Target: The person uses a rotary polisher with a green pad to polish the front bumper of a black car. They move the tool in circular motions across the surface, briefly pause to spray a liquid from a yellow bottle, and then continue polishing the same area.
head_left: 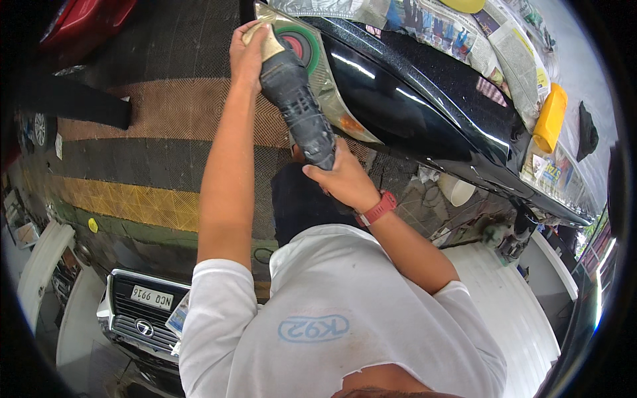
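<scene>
A black car polisher (300, 99) reaches from near my body up to a car headlight (330, 99). Around its pale front end my left hand (247, 58) is closed, thumb on top. My right hand (345, 178), with a red watch on the wrist, grips the rear end of the body. The round polishing pad (312, 52), green-rimmed with a red and dark middle, lies over the upper part of the headlight lens; exact contact is hard to tell. Lower on the lens shows an orange section.
The glossy black fender (391, 99) runs right from the headlight. Newspaper (458, 33) and plastic sheeting cover the car, with a yellow bottle (551, 119) on top. A white container (456, 190) sits below the fender. Another vehicle's grille (142, 308) is behind me; striped matting (146, 159) lies left.
</scene>
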A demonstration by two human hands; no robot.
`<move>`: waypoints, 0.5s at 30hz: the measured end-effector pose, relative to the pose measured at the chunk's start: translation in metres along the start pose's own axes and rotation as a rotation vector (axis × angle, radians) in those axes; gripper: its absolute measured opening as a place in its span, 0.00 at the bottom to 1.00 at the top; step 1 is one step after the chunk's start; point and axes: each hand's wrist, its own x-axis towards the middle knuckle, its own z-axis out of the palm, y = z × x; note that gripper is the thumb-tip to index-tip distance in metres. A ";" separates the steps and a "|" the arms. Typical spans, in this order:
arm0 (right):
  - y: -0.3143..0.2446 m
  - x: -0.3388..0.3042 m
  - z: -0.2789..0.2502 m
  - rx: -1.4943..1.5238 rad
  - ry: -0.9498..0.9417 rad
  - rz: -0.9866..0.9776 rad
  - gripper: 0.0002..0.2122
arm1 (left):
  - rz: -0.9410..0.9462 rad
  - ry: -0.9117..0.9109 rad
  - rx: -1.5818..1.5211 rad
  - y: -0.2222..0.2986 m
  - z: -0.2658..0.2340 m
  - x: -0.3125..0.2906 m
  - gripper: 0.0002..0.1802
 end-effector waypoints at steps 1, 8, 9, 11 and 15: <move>-0.003 0.008 0.005 0.030 0.000 -0.011 0.32 | -0.002 -0.011 0.022 0.002 -0.004 0.009 0.19; -0.030 0.061 0.031 0.054 -0.021 0.026 0.32 | -0.043 0.012 0.067 0.015 -0.029 0.070 0.21; -0.034 0.069 0.034 0.049 -0.037 0.043 0.33 | -0.044 0.006 0.100 0.018 -0.035 0.079 0.21; -0.033 0.089 0.041 0.037 -0.065 0.072 0.36 | -0.061 0.010 0.109 0.017 -0.044 0.093 0.21; -0.048 0.119 0.044 -0.012 -0.121 0.124 0.40 | -0.064 0.049 0.189 0.019 -0.055 0.117 0.23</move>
